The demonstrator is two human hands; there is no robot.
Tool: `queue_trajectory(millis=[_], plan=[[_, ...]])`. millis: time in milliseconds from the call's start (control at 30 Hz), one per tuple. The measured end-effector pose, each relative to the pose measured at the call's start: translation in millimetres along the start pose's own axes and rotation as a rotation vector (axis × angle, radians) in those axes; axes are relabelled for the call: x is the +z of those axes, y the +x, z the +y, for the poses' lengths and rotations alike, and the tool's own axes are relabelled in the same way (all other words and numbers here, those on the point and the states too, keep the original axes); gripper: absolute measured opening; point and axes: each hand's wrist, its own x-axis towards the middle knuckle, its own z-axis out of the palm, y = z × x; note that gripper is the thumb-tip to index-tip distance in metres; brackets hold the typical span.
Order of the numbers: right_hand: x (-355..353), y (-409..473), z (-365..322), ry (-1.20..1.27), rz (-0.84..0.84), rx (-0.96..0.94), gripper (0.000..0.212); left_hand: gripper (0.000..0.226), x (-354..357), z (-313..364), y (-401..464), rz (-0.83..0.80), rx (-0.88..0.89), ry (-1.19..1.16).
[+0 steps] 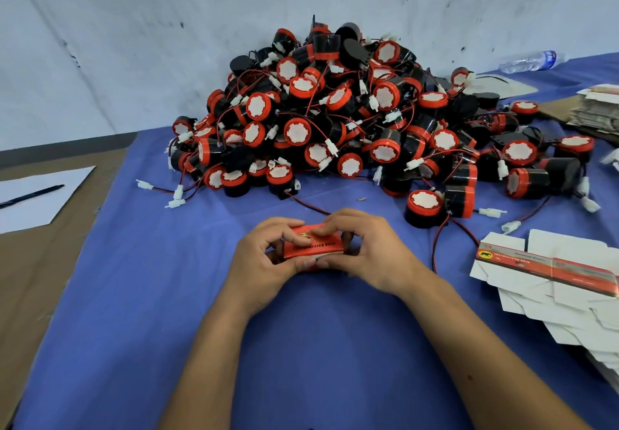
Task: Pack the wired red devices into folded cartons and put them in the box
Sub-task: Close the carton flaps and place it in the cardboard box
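Note:
A small red carton [313, 245] with black lettering sits between my two hands, low over the blue cloth. My left hand [264, 260] grips its left end, fingers curled over the top and thumb along the front. My right hand [365, 248] grips the right end, fingertips pressing on the top flap. Behind them rises a large pile of red-and-black wired devices [351, 118] with white connectors. A single device [425, 206] lies apart, just right of my right hand. The carton's contents are hidden.
A fanned stack of flat unfolded cartons [549, 278] lies at the right. The blue cloth [167, 295] covers the table. At the left, a white sheet [37, 201] with a black pen [31, 196] lies on brown cardboard. A plastic bottle [527, 61] lies at the back right.

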Motion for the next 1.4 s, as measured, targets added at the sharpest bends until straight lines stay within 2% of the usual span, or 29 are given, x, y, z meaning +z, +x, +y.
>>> queue_trajectory(millis=[167, 300, 467, 600, 733, 833, 967, 1033, 1100, 1167, 1233, 1400], plan=[[3.4, -2.0, -1.2, -0.096, 0.030, -0.065, 0.039, 0.028, -0.6, 1.9, -1.5, -0.007, -0.019, -0.018], [6.8, -6.3, -4.4, -0.241, 0.016, -0.099, 0.043, 0.056, -7.8, 5.1, -3.7, -0.069, -0.085, -0.005], [11.2, -6.6, -10.4, -0.089, 0.140, -0.058, 0.033, 0.072, -1.5, 10.6, -2.4, -0.050, -0.048, 0.039], [16.5, -5.6, -16.8, -0.024, 0.085, 0.056, 0.037, 0.077, -0.9, 11.2, -2.9, -0.036, -0.041, 0.067], [16.9, -6.4, -21.9, -0.012, -0.032, 0.120, 0.044, 0.072, 0.5, 12.1, -3.9, -0.022, -0.034, 0.015], [16.1, -7.5, -23.3, -0.080, -0.081, 0.130, 0.049, 0.057, -1.1, 12.8, -4.5, -0.020, -0.048, -0.096], [19.6, -9.3, -20.4, -0.115, -0.042, 0.042, 0.046, 0.037, 0.9, 12.1, -5.1, 0.011, -0.038, -0.141], [20.0, -10.4, -19.3, -0.033, 0.091, -0.004, 0.038, 0.027, 1.8, 11.2, -4.5, 0.089, -0.005, -0.059], [19.0, -10.6, -18.6, 0.023, 0.236, -0.044, 0.027, 0.021, 1.3, 11.3, -3.2, 0.163, 0.100, 0.121], [21.4, -10.9, -18.3, -0.089, 0.337, -0.129, 0.018, 0.022, 3.2, 13.6, -3.1, 0.210, 0.243, 0.310], [27.1, -11.9, -20.1, -0.281, 0.371, -0.189, 0.015, 0.027, 6.8, 15.1, -5.4, 0.229, 0.319, 0.418], [36.4, -23.4, -22.9, -0.527, 0.345, -0.174, 0.026, 0.037, 10.9, 12.0, -15.5, 0.210, 0.299, 0.525]])
